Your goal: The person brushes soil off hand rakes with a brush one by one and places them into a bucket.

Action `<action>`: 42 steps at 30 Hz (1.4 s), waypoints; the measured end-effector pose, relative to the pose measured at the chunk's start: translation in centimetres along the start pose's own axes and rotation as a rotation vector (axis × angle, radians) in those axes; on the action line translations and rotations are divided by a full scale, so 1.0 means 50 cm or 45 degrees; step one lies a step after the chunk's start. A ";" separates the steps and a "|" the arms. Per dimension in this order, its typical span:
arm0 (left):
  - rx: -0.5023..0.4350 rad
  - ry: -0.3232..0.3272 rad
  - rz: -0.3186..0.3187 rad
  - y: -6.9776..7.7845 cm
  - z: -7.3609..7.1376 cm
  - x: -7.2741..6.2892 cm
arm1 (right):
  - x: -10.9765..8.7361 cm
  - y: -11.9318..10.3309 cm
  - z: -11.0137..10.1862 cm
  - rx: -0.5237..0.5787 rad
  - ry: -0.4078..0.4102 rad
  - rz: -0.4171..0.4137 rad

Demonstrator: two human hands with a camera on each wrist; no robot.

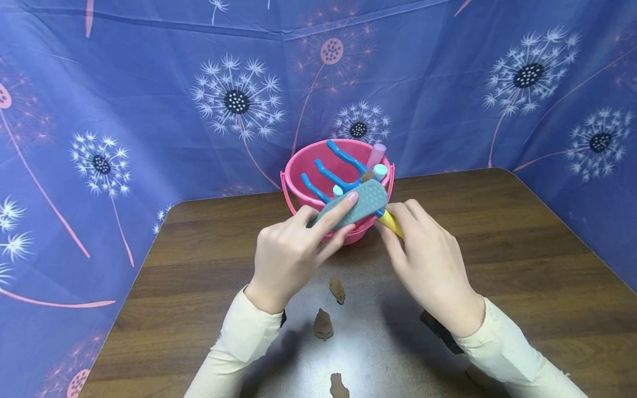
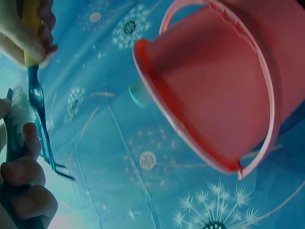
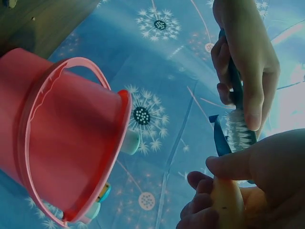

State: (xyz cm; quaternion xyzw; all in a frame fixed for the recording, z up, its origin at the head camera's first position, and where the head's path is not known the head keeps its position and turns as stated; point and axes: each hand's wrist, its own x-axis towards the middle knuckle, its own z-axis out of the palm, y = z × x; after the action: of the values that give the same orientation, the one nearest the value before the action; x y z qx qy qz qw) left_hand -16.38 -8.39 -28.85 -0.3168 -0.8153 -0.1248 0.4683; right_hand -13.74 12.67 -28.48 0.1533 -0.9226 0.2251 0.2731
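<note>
My left hand (image 1: 293, 249) grips a teal scrub brush (image 1: 365, 202), its forefinger laid along the back. White bristles (image 3: 238, 131) face the metal of a small hand rake in the right wrist view and seem to touch it. The yellow handle (image 1: 390, 223) of that rake is held in my right hand (image 1: 430, 265). Its blue tines (image 1: 343, 157) point up and away, over the pink bucket (image 1: 318, 152) in the head view. In the left wrist view the rake's shank (image 2: 35, 93) runs close beside the bristles.
Handle ends, one lilac (image 1: 376, 155) and one pale teal (image 1: 380, 171), stick out of the bucket. Brown clumps (image 1: 323, 324) lie on the wooden table (image 1: 209, 260) below my hands. A blue dandelion-print cloth (image 1: 159, 83) hangs behind the table.
</note>
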 end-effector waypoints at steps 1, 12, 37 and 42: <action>0.010 0.007 -0.014 -0.003 -0.001 0.000 | 0.000 0.000 0.001 0.002 -0.007 -0.004; -0.050 0.015 0.034 -0.025 -0.014 0.000 | 0.000 -0.005 -0.007 0.046 -0.050 -0.005; -0.091 0.004 -0.080 -0.023 -0.012 0.000 | -0.005 -0.005 -0.002 0.051 -0.074 0.013; -0.100 -0.047 0.034 0.006 0.008 -0.005 | -0.005 -0.010 0.001 0.114 -0.127 0.058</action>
State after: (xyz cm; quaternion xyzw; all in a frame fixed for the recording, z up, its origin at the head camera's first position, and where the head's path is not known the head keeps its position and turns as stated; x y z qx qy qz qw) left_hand -16.36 -8.04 -29.28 -0.3482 -0.8139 -0.1446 0.4421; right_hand -13.36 12.27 -28.51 0.1553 -0.9273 0.2644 0.2146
